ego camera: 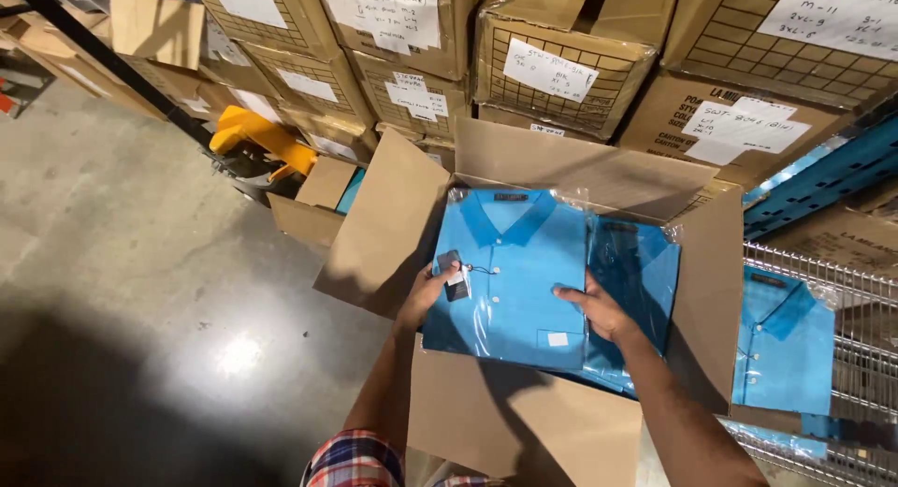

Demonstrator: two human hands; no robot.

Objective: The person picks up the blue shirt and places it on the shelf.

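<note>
1. While the bagged blue shirt (510, 281) lies flat over the open cardboard box (524, 431), it is best kept level and gripped at both side edges.
2. Left hand (432, 295) pinches the shirt's left edge beside the hanging tag (453, 274).
3. Right hand (599, 309) rests spread on the right edge, thumb on top.

Both hands (510, 300) grip bagged blue shirt (510, 272); open carton (524, 421).
</note>
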